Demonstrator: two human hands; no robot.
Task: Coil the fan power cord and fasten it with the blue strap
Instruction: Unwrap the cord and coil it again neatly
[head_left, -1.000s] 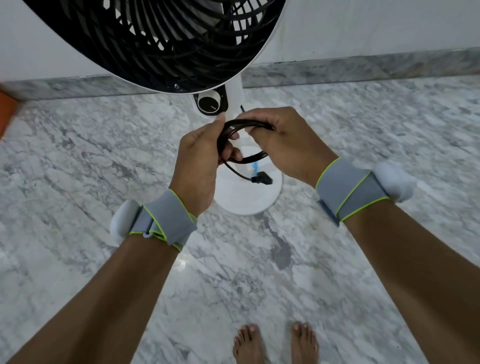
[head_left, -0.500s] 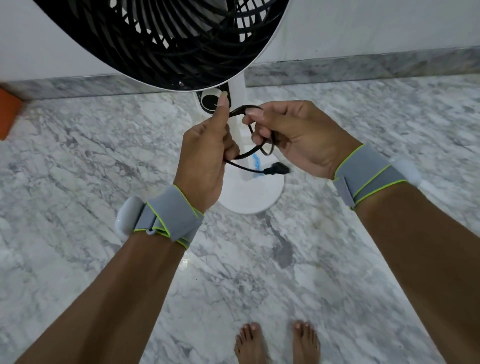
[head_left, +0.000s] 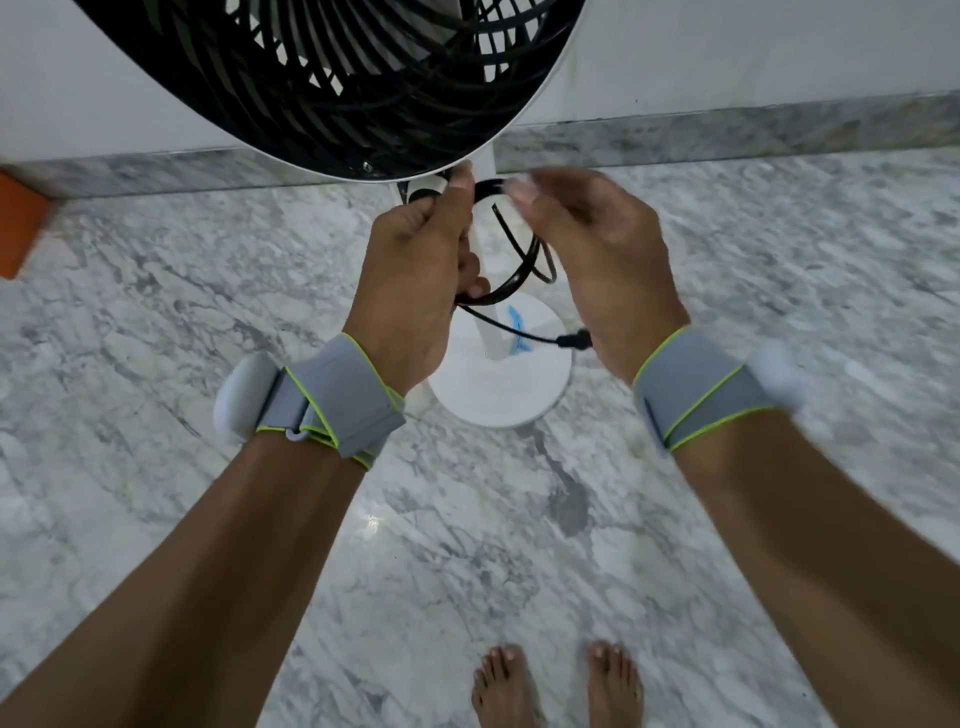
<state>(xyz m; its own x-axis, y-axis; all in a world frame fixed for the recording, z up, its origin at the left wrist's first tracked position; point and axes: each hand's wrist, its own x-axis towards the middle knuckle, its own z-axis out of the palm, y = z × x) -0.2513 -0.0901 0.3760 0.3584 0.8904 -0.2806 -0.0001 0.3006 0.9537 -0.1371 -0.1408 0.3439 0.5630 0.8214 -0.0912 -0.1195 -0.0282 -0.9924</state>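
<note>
The left hand (head_left: 415, 270) is curled round the near-left side of the coiled power cord (head_left: 519, 270), thumb up against the top of the loops. The right hand (head_left: 597, 249) is blurred; its fingertips (head_left: 519, 189) meet the cord at the top of the coil, but whether they pinch it or only touch it I cannot tell. The coil hangs between the two hands, in front of the fan's white pole (head_left: 488, 291) and above its round base (head_left: 498, 384).

The cord is thin, black and glossy, wound into a few overlapping loops; an exact count cannot be read. One loose tail runs from the left hand's lower fingers to a single black plug (head_left: 574, 340) just beside the heel of the right hand. One blue strap (head_left: 517, 330) shows behind that tail, against the pole near the base.

Above, the fan's black ribbed grille (head_left: 337, 78) sits in a smooth white ring. Each wrist carries one grey fabric band edged in yellow-green, two in all: left (head_left: 337, 400), right (head_left: 696, 389). The floor (head_left: 156, 312) is polished grey-veined marble, with two bare feet (head_left: 556, 686) at the bottom edge.
</note>
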